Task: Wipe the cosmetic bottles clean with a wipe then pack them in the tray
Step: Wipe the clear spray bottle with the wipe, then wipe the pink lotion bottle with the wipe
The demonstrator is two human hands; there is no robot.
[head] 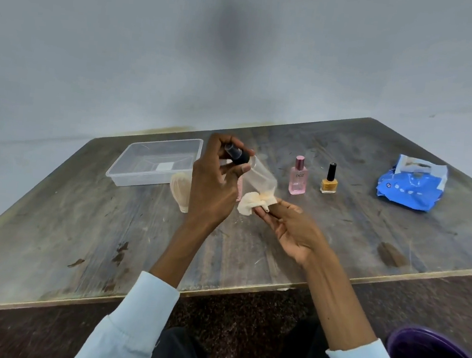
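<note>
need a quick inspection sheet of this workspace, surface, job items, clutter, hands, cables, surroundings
surface: worn wooden table, dark stains.
job's things: clear spray bottle held tilted above the table; stained wipe at its base; pink perfume bottle and yellow nail polish upright, apart; clear tray holds no bottles; beige bottle beside the tray.
clutter: blue wipes pack, opened.
grippers: left hand holds the bottle near its black cap; right hand pinches the wipe.
cables: nothing seen.
surroundings: plain grey wall, dark floor, purple object lower right.

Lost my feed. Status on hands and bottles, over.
Left hand grips clear spray bottle by cap. Right hand pinches wipe against its base. Tray empty. Nothing blocking.
</note>
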